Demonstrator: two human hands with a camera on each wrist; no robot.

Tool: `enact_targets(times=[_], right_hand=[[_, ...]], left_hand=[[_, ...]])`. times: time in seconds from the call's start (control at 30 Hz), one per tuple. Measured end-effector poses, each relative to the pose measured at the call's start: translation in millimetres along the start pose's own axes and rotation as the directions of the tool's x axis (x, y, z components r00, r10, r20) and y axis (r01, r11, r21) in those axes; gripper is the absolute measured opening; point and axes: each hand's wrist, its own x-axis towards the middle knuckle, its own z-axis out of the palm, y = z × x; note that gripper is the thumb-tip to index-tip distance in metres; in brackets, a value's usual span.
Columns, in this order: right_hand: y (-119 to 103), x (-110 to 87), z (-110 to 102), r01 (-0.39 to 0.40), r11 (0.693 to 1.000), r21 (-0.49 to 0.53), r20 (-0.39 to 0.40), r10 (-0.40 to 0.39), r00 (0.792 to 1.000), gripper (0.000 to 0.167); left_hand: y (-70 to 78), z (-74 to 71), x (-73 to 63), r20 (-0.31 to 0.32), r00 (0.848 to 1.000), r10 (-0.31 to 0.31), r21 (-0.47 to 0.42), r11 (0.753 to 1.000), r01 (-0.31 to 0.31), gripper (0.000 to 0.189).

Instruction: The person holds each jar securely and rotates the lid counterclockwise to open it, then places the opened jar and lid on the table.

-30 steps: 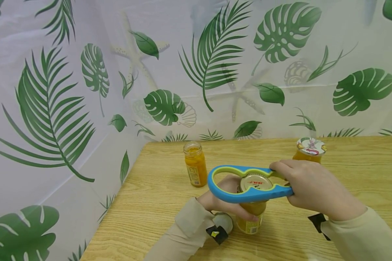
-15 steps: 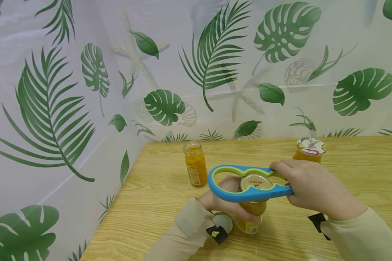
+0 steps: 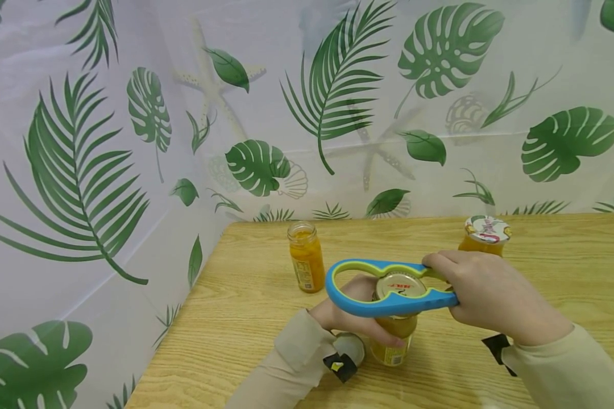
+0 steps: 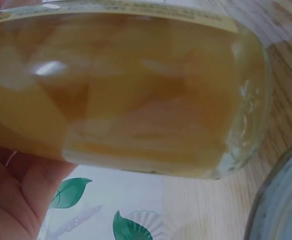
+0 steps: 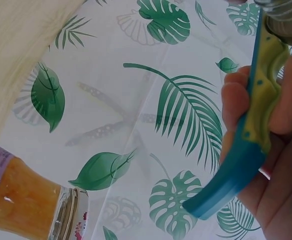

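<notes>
In the head view my left hand (image 3: 341,321) grips a glass jar (image 3: 405,327) of yellow fruit pieces from the left side, its thumb across the front. The left wrist view shows this jar (image 4: 151,90) large, with the palm (image 4: 11,200) against its side. Over the jar's gold lid (image 3: 401,285) lies a blue jar opener (image 3: 373,309) with a yellow-green scalloped inner edge, the lid within its loop. My right hand (image 3: 491,292) holds the opener's handle end, fingers curled round it. In the right wrist view the blue handle (image 5: 226,185) passes through the fingers (image 5: 235,102).
An uncapped jar of orange fruit (image 3: 307,261) stands at the back left of the wooden table (image 3: 256,307). Behind my right hand is a capped jar with a patterned lid (image 3: 488,229). A loose round lid (image 3: 355,346) lies by my left wrist. Leaf-print sheeting (image 3: 337,193) borders the table.
</notes>
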Motion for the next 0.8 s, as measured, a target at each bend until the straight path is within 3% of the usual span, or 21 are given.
enact_targets(times=[0.33,0.6,0.73,0.8], right_hand=[[0,-0.2,0,-0.012,1.0,0.004,0.021,0.012,1.0,0.048],[0,-0.2,1,-0.011,1.0,0.004,0.019,0.011,1.0,0.048],[0,-0.4,1,-0.013,1.0,0.005,0.018,0.013,1.0,0.047],[0,-0.3,1,-0.018,1.0,0.004,0.022,0.018,1.0,0.047]], left_hand=[[-26.8,4.3,7.0,-0.006,1.0,0.007,-0.015,1.0,-0.008,0.07],[-33.3,5.3,8.9,-0.034,0.999,0.02,-0.051,0.998,-0.022,0.07],[-39.8,5.1,9.7,-0.038,0.999,0.026,-0.125,0.992,-0.03,0.063],[-43.2,3.6,9.6,-0.019,1.0,0.008,-0.226,0.974,-0.012,0.059]])
